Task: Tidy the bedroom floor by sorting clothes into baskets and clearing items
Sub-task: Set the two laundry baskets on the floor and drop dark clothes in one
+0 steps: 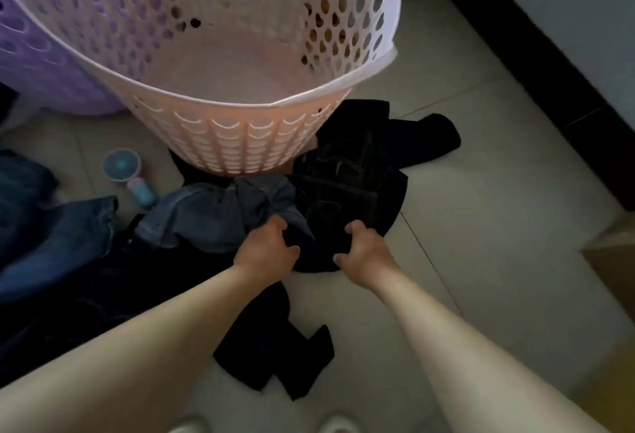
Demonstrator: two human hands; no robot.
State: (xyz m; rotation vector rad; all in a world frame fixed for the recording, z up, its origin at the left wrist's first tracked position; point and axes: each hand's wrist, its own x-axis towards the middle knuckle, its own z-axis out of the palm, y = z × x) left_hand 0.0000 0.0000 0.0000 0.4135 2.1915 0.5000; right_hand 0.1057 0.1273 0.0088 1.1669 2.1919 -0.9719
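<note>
A black garment point(347, 199) lay crumpled on the tiled floor point(498, 226), just in front of the pink basket point(240, 137). Its near edge was gripped by both hands: the left hand point(266, 250) and the right hand point(364, 254) each had the grip clamped on the dark cloth, fingers curled into it. Grey-blue jeans point(213, 212) were bunched beside it, touching. A purple basket point(41, 65) stood behind at the left, and a small blue fan point(127, 171) lay near.

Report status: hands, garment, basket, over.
Both hands, left hand and right hand, grip the black garment on the floor. Pink basket empty, just ahead. Grey jeans bunched against the garment's left side.
</note>
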